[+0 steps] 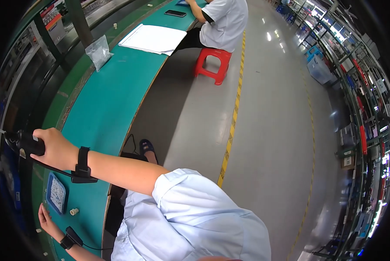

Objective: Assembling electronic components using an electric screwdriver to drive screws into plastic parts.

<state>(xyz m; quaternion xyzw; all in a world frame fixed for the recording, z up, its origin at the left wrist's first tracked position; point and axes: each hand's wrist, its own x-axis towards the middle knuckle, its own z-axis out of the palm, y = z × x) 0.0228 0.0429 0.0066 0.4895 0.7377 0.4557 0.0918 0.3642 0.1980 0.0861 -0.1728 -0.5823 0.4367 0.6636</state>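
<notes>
My right hand [53, 148] is closed around a black cylindrical tool [29, 145], held out over the far edge of the green table [103, 100]. A pale cord runs from the tool's outer end. Nearer the lower left, my left hand [48, 222] lies low by the table's far edge with its fingers stretched out and nothing visible in them. Beside it is a blue tray [64, 200] full of small whitish pieces. A small cream cylindrical part [74, 212] rests on the table by the tray. Both wrists wear black bands with small boxes.
Farther along the table lie a clear bag [99, 53], white papers [153, 39] and a dark phone [175, 13]. A person [224, 24] sits there on a red stool [213, 65]. Dark metal rails [79, 21] run beyond the table. Loaded shelving [360, 100] lines the aisle's right.
</notes>
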